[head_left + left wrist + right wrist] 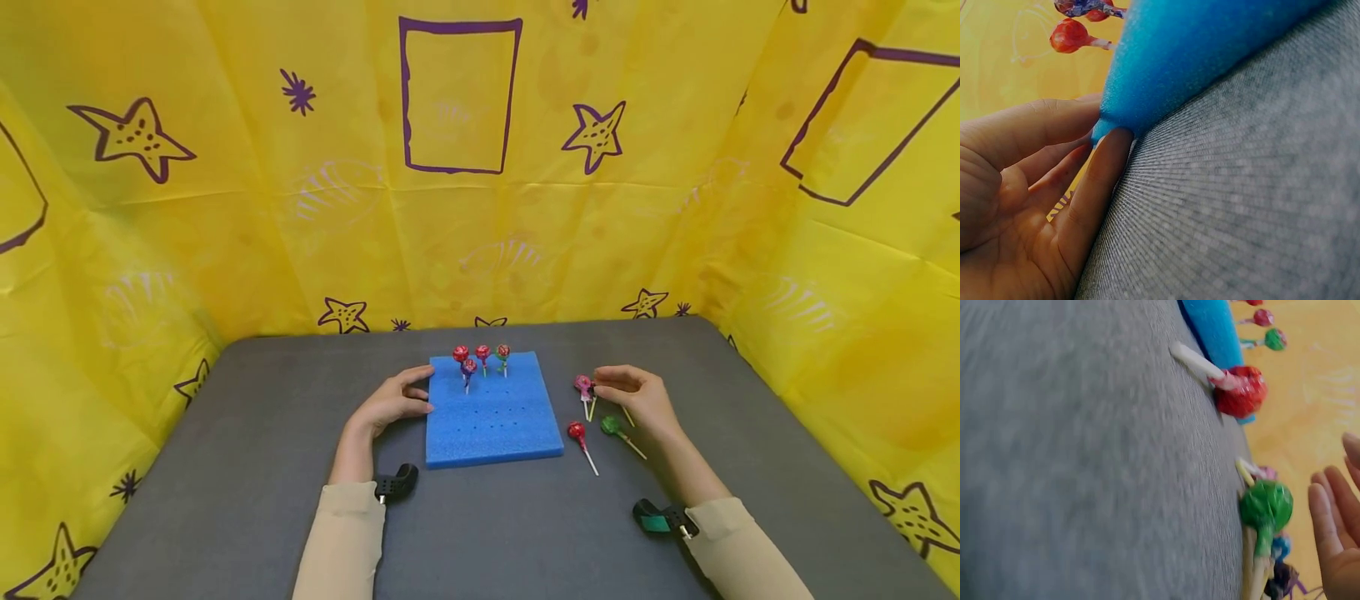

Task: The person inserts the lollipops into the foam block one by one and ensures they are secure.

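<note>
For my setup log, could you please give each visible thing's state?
Blue foam board: flat, some holes empty
Four lollipops in it: upright
Loose red lollipop: lying, wrapped
Loose green lollipop: lying, wrapped
Loose pink lollipop: lying, wrapped
Blue lollipop: partly hidden
Dark lollipop: partly hidden
Left hand: touching the board's edge
Right hand: no grip visible

No readable text, labels, brands, numbers or signs.

Site: small staged booth, lab-like; building type cannot be told. Creased yellow sheeting (420, 267), printed with purple starfish (138, 137) and frames (461, 27), closes the back and both sides of a plain grey surface (487, 533). Two black wrist mounts (397, 483) indicate a recording setup.
</note>
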A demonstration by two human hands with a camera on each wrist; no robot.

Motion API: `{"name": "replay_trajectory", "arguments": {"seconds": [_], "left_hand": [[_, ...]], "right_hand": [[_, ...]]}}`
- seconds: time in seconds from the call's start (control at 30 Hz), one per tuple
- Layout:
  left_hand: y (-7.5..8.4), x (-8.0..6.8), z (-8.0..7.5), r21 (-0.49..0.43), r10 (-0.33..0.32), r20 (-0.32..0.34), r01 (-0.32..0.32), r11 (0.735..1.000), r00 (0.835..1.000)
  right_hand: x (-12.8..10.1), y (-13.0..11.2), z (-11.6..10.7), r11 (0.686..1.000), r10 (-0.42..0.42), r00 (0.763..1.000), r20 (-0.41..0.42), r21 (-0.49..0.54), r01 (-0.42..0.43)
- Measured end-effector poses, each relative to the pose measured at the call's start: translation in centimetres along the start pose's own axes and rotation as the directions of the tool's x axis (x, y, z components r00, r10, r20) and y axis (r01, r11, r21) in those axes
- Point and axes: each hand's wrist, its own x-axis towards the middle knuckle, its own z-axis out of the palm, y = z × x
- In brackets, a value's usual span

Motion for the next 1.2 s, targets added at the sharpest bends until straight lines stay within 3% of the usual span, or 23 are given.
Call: {"name": "replay_trajectory", "arguments": {"seconds": [0.27, 0.57, 0.8, 1.2], "left_hand": [[0.0, 0.0, 0.0, 0.000, -0.005, 0.003, 0.005, 1.000, 1.000], [0.0, 0.0, 0.2, 0.014, -0.005, 0.002, 0.005, 1.000, 1.000], [0.1, 0.0, 0.2, 0.019, -0.005, -0.003, 0.005, 1.000, 1.000], [0.1, 0.0, 0.1, 0.024, 0.005, -0.005, -0.005, 1.000, 1.000]], "right_hand": [[-0.4, 1.2, -1.7, 0.992, 0.012, 0.995, 0.097, -0.125, 0.000], [-1.1, 1.6, -3.0, 0.993, 0.041, 0.983, 0.177, -0.114, -0.021], [-1.4, 1.9, -3.4, 0.987, 0.010, 0.973, 0.230, -0.160, 0.028], [-1.6, 1.9, -3.4, 0.967, 0.034, 0.958, 0.284, -0.253, 0.041]]}}
